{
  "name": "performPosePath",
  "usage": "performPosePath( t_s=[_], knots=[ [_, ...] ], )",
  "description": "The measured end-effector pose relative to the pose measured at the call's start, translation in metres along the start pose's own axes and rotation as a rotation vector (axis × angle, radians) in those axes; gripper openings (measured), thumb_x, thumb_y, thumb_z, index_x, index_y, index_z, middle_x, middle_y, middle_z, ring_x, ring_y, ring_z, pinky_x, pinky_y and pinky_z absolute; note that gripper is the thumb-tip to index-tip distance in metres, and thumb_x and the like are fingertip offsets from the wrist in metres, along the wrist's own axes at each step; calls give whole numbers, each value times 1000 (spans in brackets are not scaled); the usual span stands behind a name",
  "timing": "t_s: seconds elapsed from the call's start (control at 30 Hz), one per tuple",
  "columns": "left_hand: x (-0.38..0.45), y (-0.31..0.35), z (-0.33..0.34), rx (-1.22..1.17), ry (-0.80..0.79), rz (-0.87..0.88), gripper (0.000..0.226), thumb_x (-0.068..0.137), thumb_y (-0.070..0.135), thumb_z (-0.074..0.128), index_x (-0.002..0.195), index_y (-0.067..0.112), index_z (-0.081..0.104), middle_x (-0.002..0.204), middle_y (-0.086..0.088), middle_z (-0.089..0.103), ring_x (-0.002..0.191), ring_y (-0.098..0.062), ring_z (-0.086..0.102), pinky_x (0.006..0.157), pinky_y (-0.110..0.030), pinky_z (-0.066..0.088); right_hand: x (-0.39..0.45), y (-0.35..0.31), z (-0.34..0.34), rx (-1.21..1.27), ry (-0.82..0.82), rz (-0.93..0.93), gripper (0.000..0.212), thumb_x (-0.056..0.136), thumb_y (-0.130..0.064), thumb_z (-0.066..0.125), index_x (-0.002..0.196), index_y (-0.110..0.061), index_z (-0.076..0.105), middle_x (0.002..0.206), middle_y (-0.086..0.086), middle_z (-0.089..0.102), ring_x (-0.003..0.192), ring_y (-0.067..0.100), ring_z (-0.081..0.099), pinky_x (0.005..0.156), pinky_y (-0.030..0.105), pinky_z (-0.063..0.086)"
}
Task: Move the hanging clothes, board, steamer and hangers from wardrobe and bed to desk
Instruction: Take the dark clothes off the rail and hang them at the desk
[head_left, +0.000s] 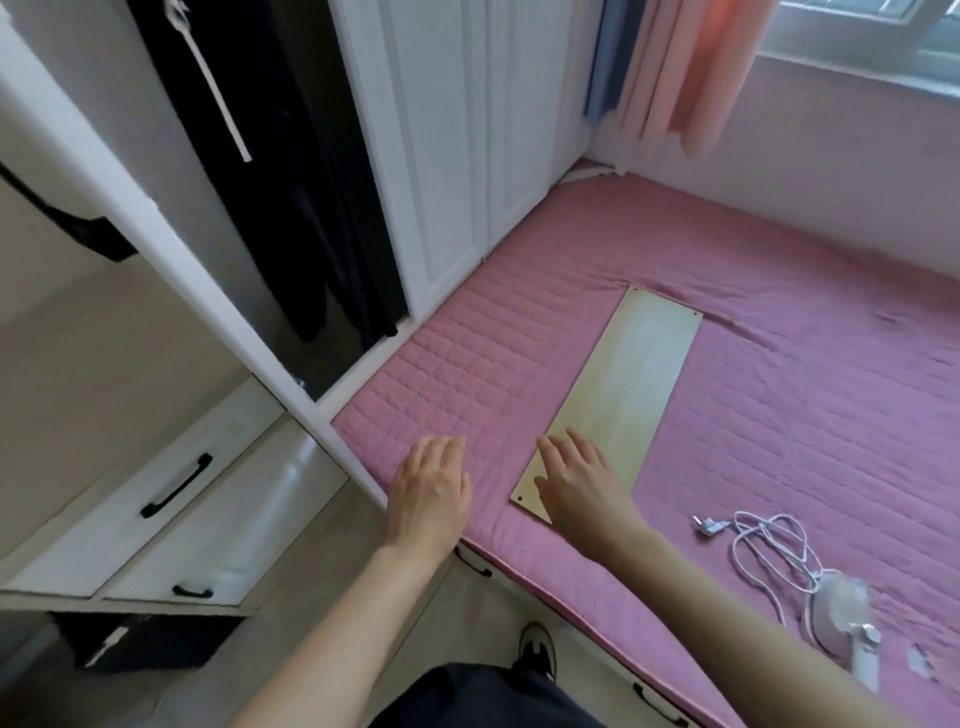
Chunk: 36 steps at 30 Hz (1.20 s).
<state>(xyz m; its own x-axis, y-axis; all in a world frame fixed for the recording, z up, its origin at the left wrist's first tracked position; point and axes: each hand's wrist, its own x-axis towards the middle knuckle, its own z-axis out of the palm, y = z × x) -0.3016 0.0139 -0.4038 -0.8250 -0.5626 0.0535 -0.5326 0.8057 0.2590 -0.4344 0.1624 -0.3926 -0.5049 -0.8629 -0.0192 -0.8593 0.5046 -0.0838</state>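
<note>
On the near end of the board (623, 384), the fingers (558, 452) of the right hand (582, 483) lie spread and flat, pressing down rather than gripping; nothing is held yet. The left hand (428, 488) hovers just beside it over the pink bed (779, 260), fingers loosely extended and empty, apparently placed to catch the board's left edge. Both hands seem set to slide or lift the long board, which lies flat and runs away toward the window. Near the right forearm, the steamer (847, 618) rests on the bed with its white cord (769, 540) loosely coiled, plug lying free. Farther left, dark clothes (311, 208) hang inside the open wardrobe (441, 156). No desk is in view, so everything seen awaits moving.
</note>
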Motion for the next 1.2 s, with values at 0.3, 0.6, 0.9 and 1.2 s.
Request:
performPosePath(
  t_s=[0.3, 0.6, 0.9, 1.2],
  knots=[
    [68, 11, -28, 63, 136, -201, 45, 93, 24, 54, 136, 12, 48, 134, -6, 55, 125, -23, 47, 102, -36, 43, 94, 40, -34, -7, 73, -233, 49, 92, -27, 58, 132, -1, 49, 128, 17, 57, 128, 40, 45, 105, 49, 40],
    [158, -16, -80, 99, 314, -343, 49, 94, 20, 51, 141, 12, 42, 148, -8, 40, 137, -27, 36, 109, -39, 37, 201, 36, -89, -10, 188, -390, 48, 97, -28, 46, 138, -2, 42, 134, 15, 53, 134, 36, 39, 111, 43, 32],
    [257, -42, -171, 87, 483, -394, 49, 97, 23, 47, 143, 12, 37, 151, -7, 36, 141, -25, 29, 112, -39, 34, 300, 13, -163, -11, 288, -467, 49, 99, -28, 42, 141, -2, 37, 140, 15, 47, 138, 35, 33, 113, 44, 30],
    [338, -66, -235, 190, 554, -394, 48, 98, 27, 45, 143, 14, 37, 151, -5, 35, 140, -23, 31, 112, -37, 33, 385, -11, -224, -38, 391, -519, 50, 99, -32, 42, 140, -3, 41, 138, 14, 51, 134, 34, 40, 112, 40, 31]
  ],
)
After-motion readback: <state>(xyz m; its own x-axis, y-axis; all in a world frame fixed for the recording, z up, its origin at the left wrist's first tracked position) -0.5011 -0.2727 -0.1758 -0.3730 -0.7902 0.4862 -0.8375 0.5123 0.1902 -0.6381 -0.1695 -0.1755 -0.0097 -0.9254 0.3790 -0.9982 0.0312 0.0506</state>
